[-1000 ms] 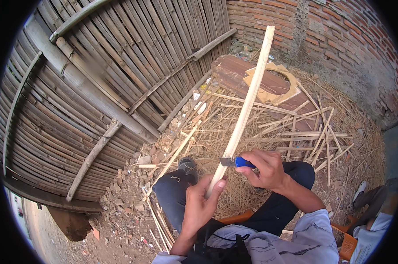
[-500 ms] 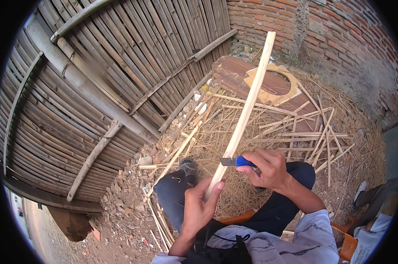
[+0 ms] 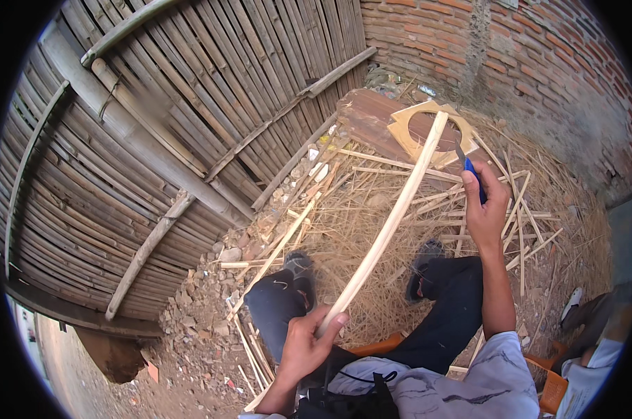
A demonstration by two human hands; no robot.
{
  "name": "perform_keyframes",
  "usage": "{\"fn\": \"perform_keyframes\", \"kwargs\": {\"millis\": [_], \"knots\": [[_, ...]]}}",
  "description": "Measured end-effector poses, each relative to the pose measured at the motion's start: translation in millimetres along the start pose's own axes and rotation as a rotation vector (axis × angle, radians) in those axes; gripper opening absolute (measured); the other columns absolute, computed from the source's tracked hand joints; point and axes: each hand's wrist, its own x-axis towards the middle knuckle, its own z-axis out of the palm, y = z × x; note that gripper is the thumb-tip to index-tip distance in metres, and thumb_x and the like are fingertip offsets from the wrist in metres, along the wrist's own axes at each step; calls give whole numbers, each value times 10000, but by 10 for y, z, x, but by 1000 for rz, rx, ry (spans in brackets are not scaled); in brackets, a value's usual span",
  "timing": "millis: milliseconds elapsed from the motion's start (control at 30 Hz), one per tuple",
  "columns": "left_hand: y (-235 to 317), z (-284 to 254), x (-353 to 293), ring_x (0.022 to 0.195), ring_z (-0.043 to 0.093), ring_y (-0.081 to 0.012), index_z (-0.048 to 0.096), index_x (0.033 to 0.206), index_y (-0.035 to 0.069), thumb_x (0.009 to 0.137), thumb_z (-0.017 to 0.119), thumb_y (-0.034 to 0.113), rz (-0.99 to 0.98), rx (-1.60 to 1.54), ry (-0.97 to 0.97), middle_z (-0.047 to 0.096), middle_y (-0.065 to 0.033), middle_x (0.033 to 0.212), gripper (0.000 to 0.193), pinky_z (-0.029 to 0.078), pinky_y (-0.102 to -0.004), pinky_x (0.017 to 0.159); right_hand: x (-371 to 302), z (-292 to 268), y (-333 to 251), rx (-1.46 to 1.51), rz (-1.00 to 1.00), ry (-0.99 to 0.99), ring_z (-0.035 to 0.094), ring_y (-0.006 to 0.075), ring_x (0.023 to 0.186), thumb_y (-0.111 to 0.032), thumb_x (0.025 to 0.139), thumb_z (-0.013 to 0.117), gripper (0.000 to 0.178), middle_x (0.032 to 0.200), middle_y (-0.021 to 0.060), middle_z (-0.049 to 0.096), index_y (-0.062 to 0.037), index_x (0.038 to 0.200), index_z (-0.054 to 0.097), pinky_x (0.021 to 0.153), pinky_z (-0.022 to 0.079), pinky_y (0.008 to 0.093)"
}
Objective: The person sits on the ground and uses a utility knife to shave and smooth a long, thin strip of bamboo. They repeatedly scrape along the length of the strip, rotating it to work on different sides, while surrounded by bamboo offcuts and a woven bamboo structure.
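A long pale bamboo strip (image 3: 389, 227) slants up and away from me toward the right. My left hand (image 3: 307, 344) is closed around its near end, thumb lying along the top. My right hand (image 3: 485, 202) grips a knife (image 3: 469, 167) by its blue handle, the dark blade pointing up and away. The blade stands a little to the right of the strip's far end and looks apart from it. Behind them on the ground, a square wooden piece with a round hole (image 3: 408, 136) rests on a brown board (image 3: 372, 119).
Fine shavings (image 3: 372, 307) cover the ground between my feet, with several cut strips (image 3: 518, 216) on the right. A bamboo wall (image 3: 246, 84) stands at left, a brick wall (image 3: 518, 63) at the back. Another person's leg (image 3: 588, 325) shows at far right.
My right hand and knife have moved up and away from the strip's near part to beside its far end. The strip's far end has lowered toward me, and my left hand has drawn slightly back.
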Motion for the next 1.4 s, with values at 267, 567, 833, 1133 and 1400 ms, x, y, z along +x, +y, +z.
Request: {"fn": "perform_keyframes", "kwargs": {"millis": [267,567,833,1133,1400], "knots": [[-59,36,183,600,371,-32,762,1153,10,1160,566,260,12,-167,-16,421,76,641,318,294,-272,547,-535,412,-361,164,-232,-348,726,255,676,-308,1023,772,301,863,122,745,-15,1071,720,592,551,365],[53,147,278,609,370,-25,767,1162,9,1168,552,241,96,-134,25,425,76,647,317,282,-259,546,-790,542,-554,184,-325,-495,769,263,704,-316,973,816,294,902,88,773,-52,1075,735,572,581,365],[134,240,342,590,458,-86,756,1271,-10,1094,676,165,145,-33,158,525,-62,632,261,418,-327,552,-829,578,-589,238,-321,-472,765,268,692,-244,954,836,277,902,130,761,-8,1056,732,573,581,359],[269,213,394,554,485,-118,758,1209,-15,1077,703,168,180,50,182,552,-102,623,232,428,-339,543,-863,562,-632,168,-356,-456,757,250,676,-287,971,804,252,877,76,756,-77,1098,743,544,575,362],[209,261,410,556,489,-114,768,1200,-13,1070,715,164,200,36,253,570,-90,630,226,428,-333,543,-838,536,-675,100,-348,-421,737,252,644,-288,944,822,262,844,68,744,-84,1093,752,533,559,374]]}}
